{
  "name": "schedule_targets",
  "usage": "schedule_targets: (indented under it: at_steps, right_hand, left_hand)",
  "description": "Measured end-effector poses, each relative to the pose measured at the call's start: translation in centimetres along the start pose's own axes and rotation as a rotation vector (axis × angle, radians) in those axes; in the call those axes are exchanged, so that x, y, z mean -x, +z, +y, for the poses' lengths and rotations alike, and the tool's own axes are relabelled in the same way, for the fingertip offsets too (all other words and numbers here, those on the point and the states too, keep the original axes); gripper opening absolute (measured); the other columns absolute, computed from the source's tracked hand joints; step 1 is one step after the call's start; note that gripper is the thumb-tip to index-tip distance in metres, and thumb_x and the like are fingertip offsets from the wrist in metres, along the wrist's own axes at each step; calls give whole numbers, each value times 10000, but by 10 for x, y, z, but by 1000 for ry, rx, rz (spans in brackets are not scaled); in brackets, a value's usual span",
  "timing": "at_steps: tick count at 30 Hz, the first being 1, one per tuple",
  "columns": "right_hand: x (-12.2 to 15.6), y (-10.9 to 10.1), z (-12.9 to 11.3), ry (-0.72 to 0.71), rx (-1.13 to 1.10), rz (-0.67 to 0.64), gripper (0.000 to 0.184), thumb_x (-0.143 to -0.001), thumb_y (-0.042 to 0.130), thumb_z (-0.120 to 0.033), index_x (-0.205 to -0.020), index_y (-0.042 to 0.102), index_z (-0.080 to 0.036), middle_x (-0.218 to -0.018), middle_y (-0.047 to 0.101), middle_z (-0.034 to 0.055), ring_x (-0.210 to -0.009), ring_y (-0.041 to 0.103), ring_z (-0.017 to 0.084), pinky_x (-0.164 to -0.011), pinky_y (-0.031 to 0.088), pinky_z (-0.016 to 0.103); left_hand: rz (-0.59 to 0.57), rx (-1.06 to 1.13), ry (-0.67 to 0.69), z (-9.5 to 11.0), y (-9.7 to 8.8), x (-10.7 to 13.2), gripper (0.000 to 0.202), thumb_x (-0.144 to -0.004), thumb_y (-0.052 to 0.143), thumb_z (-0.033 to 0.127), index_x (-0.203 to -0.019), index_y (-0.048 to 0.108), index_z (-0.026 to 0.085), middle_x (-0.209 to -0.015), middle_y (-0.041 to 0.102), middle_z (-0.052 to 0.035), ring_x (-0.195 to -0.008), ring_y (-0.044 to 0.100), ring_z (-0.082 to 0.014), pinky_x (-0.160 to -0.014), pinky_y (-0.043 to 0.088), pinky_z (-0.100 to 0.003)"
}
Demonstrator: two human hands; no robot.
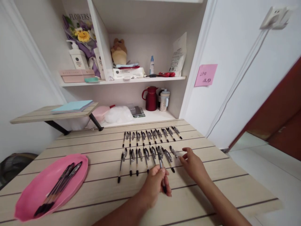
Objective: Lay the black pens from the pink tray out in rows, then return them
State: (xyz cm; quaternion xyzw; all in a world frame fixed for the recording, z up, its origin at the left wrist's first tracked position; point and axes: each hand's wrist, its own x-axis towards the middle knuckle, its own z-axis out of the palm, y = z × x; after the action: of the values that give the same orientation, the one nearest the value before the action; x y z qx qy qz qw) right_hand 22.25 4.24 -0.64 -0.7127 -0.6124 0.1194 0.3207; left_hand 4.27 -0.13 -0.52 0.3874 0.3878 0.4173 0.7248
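Observation:
My left hand (155, 183) is closed around an uncapped pen (161, 161), its black end sticking out below the fingers. To its right, my right hand (194, 164) is low over the table, fingers apart, with the thumb tip at the lower end of a dark pen cap (173, 151). Between the hands lies another pen (169, 161) with a cap close against it. Two rows of pens with clear-and-black caps beside them stretch across the table, the far row (143, 138) and the near row (137, 161). Part of the near row is hidden behind my left hand.
A pink oval tray (82, 163) with several capped pens (60, 188) stands at the left of the slatted wooden table (101, 188). Behind are a small raised shelf (35, 116) with papers, a red jug (151, 99), a cup (164, 100) and white cabinet shelves (145, 82).

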Motion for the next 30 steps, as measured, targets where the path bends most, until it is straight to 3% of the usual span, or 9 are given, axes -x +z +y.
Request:
schedule_targets:
  at_steps: [6, 11, 13, 16, 19, 21, 25, 30]
  right_hand:
    - [-19, 23, -6, -33, 170, -47, 411, -733, 462, -202, -1131, 426, -105, -832, 623, 98, -749, 577, 201, -623, 353, 267]
    - [-12, 17, 8, -14, 131, -45, 348, -701, 467, -137, -1043, 520, -113, -768, 627, 92, -738, 562, 210, -641, 348, 289]
    - [-6, 8, 11, 17, -10, -71, 255, -683, 496, -161, -920, 587, -141, -701, 614, 63, -681, 547, 197, -623, 353, 293]
    - [6, -5, 1, 134, -459, -155, 160, -672, 552, -251, -790, 623, -170, -584, 562, 8, -552, 492, 152, -529, 341, 272]
    - [16, -15, -20, 261, -947, -212, 212, -633, 639, -315, -794, 634, -178, -572, 542, -17, -488, 437, 105, -453, 294, 238]
    - [20, -20, -32, 293, -1112, -202, 240, -600, 689, -312, -788, 642, -171, -599, 554, -13, -475, 409, 82, -436, 272, 224]
    - [20, -24, -43, 273, -1182, -188, 268, -595, 710, -311, -802, 648, -153, -605, 554, -3, -459, 365, 60, -416, 231, 209]
    - [21, -23, -42, 213, -1073, -224, 259, -620, 692, -321, -811, 648, -152, -557, 515, -21, -467, 378, 65, -436, 278, 215]
  left_hand:
    - [-108, -144, 10, -9, -2, 4, 279, -764, 433, 435, -793, 454, 158, -461, 446, 72, -306, 439, -82, -337, 298, -187]
    - [-129, -172, -4, -5, -1, 6, 284, -758, 432, 432, -803, 459, 153, -472, 447, 71, -296, 398, -61, -325, 275, -179]
    - [-132, -200, -22, -5, -2, 7, 283, -768, 422, 426, -807, 469, 150, -473, 451, 70, -277, 335, -41, -308, 226, -174]
    - [-141, -242, -45, -4, -2, 9, 268, -787, 410, 401, -811, 488, 145, -449, 440, 75, -265, 239, -21, -313, 131, -181]
    - [-156, -260, -49, -2, -1, 10, 232, -798, 407, 357, -803, 497, 143, -429, 428, 79, -281, 206, -17, -345, 106, -190]
    - [-159, -274, -50, 0, -1, 11, 217, -804, 399, 336, -796, 499, 143, -426, 428, 78, -292, 206, -18, -362, 115, -192]
    - [-147, -293, -44, 0, 0, 12, 217, -806, 392, 326, -796, 503, 140, -420, 424, 79, -310, 200, -22, -386, 127, -195]
    - [-152, -302, -18, -1, 0, 12, 222, -800, 398, 332, -800, 503, 136, -422, 421, 79, -320, 210, -26, -400, 134, -197]
